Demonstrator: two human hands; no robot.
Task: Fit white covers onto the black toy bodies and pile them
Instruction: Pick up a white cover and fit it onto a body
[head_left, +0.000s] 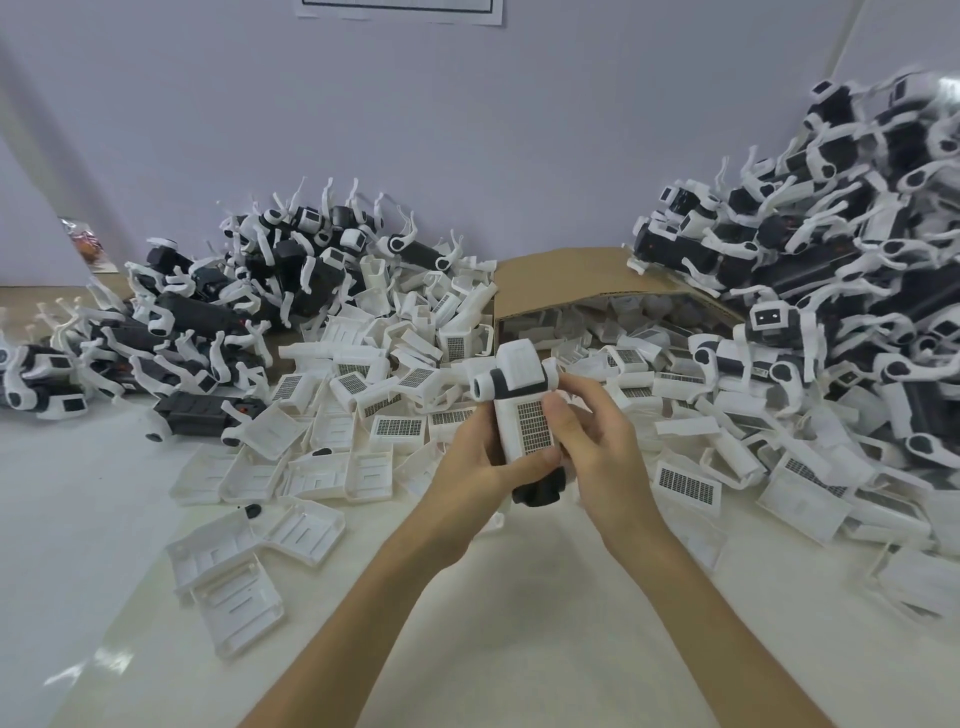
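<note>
Above the table's middle I hold a black toy body (540, 491) that carries a white cover (525, 415) with a dark grille patch. My left hand (475, 467) grips it from the left and below. My right hand (597, 436) grips it from the right, thumb lying on the cover's grille. A white cap and legs stick out at the toy's top. Only the black lower end shows under my hands. Loose white covers (363, 415) lie spread across the table behind.
A heap of black toy bodies with white legs (249, 291) rises at the back left, and a taller heap (831, 249) fills the right. A tipped cardboard box (571, 280) spills covers at the back centre. Several covers (234, 582) lie near the left front on the pale table (493, 623).
</note>
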